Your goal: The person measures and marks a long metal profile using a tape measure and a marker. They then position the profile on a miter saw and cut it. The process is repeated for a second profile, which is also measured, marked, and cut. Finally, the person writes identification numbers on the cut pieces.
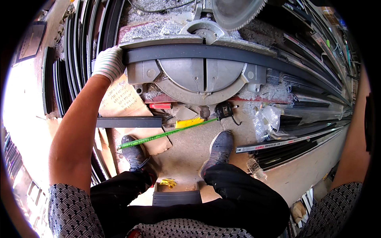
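A long dark grey metal profile (178,52) lies across the bed of a miter saw (180,75), along its fence (158,41). My left hand (108,64), in a striped work glove, is closed round the profile's left end. Beyond the fence, the toothed round saw blade (240,14) is raised clear of the profile. My right forearm (356,135) runs up the right rim of the picture; its hand is out of sight. The profile's right end recedes among other lengths of stock, where I cannot make it out.
A tape measure (225,110) lies on the floor, its green blade pulled out leftward past a yellow tool (189,122). A short dark profile (129,122) rests on written-on cardboard (124,99). Long profiles (75,43) crowd both sides. Metal shavings (149,31) cover the bench.
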{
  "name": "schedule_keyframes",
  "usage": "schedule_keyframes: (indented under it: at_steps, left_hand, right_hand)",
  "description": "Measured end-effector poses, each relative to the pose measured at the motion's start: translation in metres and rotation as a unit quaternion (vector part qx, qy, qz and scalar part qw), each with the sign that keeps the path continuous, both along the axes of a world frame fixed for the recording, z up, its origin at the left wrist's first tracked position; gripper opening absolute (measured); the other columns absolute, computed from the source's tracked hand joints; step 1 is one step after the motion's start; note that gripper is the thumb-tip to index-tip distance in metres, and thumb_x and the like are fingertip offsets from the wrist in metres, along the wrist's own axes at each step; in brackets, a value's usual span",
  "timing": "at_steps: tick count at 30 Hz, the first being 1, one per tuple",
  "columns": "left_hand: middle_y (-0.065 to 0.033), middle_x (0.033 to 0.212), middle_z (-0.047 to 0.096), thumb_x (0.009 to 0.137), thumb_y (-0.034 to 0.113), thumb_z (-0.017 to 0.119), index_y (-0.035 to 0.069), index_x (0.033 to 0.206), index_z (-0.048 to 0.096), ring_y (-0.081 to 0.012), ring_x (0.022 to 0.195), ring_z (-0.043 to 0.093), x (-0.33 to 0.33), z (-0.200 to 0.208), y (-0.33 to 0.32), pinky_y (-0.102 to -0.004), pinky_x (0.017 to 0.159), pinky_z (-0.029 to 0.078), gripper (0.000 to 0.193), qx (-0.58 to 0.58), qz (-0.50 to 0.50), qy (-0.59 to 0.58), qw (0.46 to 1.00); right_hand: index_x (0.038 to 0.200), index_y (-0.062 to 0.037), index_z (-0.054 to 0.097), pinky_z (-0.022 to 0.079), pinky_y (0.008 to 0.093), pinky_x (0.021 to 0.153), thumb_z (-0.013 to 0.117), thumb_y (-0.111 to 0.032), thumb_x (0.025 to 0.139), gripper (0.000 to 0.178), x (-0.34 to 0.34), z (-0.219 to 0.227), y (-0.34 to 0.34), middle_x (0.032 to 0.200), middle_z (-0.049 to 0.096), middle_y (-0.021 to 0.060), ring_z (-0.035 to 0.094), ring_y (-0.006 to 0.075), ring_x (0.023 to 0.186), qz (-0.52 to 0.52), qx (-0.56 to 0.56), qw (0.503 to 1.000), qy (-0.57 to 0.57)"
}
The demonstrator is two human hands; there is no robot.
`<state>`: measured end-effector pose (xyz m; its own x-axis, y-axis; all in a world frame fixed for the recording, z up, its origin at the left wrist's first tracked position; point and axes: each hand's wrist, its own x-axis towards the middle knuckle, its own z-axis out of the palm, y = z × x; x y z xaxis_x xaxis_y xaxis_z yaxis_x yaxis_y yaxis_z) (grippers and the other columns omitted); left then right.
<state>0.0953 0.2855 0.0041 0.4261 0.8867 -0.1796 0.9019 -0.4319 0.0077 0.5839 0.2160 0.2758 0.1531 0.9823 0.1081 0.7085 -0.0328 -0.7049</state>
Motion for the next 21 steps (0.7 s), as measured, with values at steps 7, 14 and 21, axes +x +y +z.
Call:
schedule_keyframes:
  at_steps: [7, 14, 21]
  left_hand:
    - [-0.0201, 0.101, 0.075, 0.082, 0.012, 0.070, 0.006, 0.096, 0.075, -0.0392, 0.099, 0.072, 0.019, 0.001, -0.003, -0.0476, 0.088, 0.057, 0.016, -0.003, 0.009, -0.005, 1.000]
    - [-0.0212, 0.097, 0.075, 0.083, 0.008, 0.067, 0.005, 0.094, 0.076, -0.0379, 0.097, 0.073, 0.020, 0.008, -0.006, -0.0462, 0.086, 0.058, 0.015, 0.013, -0.012, 0.021, 1.000]
    - [-0.0210, 0.096, 0.075, 0.082, 0.009, 0.070, 0.005, 0.096, 0.076, -0.0384, 0.096, 0.073, 0.017, 0.007, -0.007, -0.0461, 0.086, 0.058, 0.016, 0.012, -0.005, 0.017, 1.000]
  right_hand:
    - [0.145, -0.0043, 0.056, 0.056, 0.0268, 0.085, 0.055, -0.046, 0.107, 0.056, -0.015, 0.012, -0.014, 0.101, 0.070, 0.0063, 0.065, 0.0149, 0.089, -0.002, -0.031, 0.999, -0.025]
    - [0.143, -0.0042, 0.056, 0.057, 0.0249, 0.080, 0.056, -0.043, 0.107, 0.053, -0.031, 0.016, -0.053, 0.096, 0.069, 0.0046, 0.064, 0.0122, 0.082, -0.024, -0.041, 0.999, 0.003]
    - [0.150, -0.0038, 0.040, 0.059, 0.0286, 0.071, 0.063, -0.037, 0.104, 0.062, -0.052, -0.047, -0.120, 0.091, 0.066, 0.0081, 0.065, 0.0137, 0.073, 0.034, 0.049, 0.994, 0.092]
